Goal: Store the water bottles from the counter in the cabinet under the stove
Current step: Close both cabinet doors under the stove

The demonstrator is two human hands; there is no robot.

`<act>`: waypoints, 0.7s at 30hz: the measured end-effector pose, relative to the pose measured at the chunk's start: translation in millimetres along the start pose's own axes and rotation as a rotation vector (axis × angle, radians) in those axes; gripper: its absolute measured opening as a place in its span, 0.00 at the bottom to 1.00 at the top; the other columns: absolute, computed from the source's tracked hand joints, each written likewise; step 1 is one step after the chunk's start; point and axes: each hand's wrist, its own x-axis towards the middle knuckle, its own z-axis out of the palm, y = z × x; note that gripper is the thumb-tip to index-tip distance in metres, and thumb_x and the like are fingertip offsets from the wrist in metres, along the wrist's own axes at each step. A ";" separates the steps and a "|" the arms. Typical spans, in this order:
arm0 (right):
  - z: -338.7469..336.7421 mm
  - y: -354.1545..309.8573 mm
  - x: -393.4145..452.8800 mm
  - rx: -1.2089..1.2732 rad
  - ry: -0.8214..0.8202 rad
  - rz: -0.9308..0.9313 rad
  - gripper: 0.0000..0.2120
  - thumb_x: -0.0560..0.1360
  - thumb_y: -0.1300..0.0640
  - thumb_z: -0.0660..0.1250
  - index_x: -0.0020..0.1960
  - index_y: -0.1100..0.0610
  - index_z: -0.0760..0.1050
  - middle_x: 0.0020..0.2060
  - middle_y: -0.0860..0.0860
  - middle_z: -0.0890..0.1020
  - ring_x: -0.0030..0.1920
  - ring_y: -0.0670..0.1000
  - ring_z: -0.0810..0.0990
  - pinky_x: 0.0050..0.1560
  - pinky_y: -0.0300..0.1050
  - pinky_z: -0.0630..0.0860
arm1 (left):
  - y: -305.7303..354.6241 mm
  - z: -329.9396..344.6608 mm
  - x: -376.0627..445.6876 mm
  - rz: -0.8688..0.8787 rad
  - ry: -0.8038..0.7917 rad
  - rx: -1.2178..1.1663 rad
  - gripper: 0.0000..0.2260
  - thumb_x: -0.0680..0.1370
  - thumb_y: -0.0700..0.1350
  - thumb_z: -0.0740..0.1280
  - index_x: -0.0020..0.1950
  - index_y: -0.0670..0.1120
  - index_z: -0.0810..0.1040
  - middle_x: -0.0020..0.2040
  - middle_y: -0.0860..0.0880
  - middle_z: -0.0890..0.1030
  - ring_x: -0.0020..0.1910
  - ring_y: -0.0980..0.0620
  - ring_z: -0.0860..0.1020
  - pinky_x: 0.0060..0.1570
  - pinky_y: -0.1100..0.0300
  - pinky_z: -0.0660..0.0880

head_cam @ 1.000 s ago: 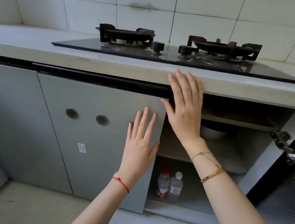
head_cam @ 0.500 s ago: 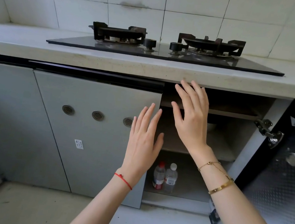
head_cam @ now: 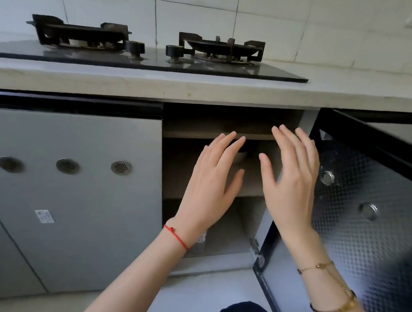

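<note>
- We see the closed cabinet door [head_cam: 65, 190] on the left, with three round vents, beneath the gas stove [head_cam: 140, 51] on the counter [head_cam: 337, 94]. No bottle shows on the stretch of counter in view.
- Next to it the cabinet under the stove [head_cam: 228, 132] stands open, with a shelf across its middle and a bowl-like shape behind our fingers that we cannot make out clearly.
- A water bottle [head_cam: 199, 243] stands on the cabinet floor, mostly hidden behind our left wrist; only part of its clear body and label shows, so we cannot tell how many are there.
- Our left hand [head_cam: 209, 182] hovers in front of the opening, palm toward the cabinet, fingers spread and straight, holding nothing and touching nothing we can see.
- Our right hand [head_cam: 289, 186] is raised beside it near the cabinet's right edge, equally flat and empty, fingertips near the upper shelf.
- The open door [head_cam: 372, 228] swings out on the right, its patterned inner face toward us.
- We judge the storing step is done or nearly so, with bottles already inside. The next move, as we read it, calls for the right hand to take the open door's edge and swing it shut, keeping the left hand clear of the gap.
</note>
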 end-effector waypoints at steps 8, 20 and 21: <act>-66.3 40.7 -25.8 -0.154 0.085 0.099 0.19 0.80 0.55 0.63 0.69 0.60 0.71 0.68 0.53 0.74 0.73 0.55 0.65 0.72 0.60 0.63 | 64.1 43.5 17.3 0.197 -0.095 -0.163 0.24 0.81 0.45 0.62 0.76 0.47 0.63 0.77 0.51 0.64 0.78 0.53 0.57 0.75 0.47 0.60; -173.0 88.2 -56.8 -0.504 0.267 0.171 0.18 0.81 0.57 0.61 0.69 0.61 0.71 0.70 0.56 0.72 0.74 0.58 0.63 0.74 0.62 0.58 | 171.0 94.0 26.4 0.419 -0.211 -0.386 0.25 0.81 0.45 0.62 0.77 0.47 0.61 0.77 0.50 0.63 0.79 0.52 0.56 0.76 0.46 0.57; -180.5 90.0 -57.5 -0.532 0.287 0.178 0.18 0.81 0.57 0.61 0.70 0.61 0.70 0.70 0.57 0.71 0.74 0.59 0.63 0.74 0.62 0.59 | 178.0 96.3 28.8 0.432 -0.214 -0.393 0.25 0.81 0.45 0.62 0.77 0.47 0.61 0.77 0.50 0.63 0.79 0.51 0.56 0.76 0.46 0.58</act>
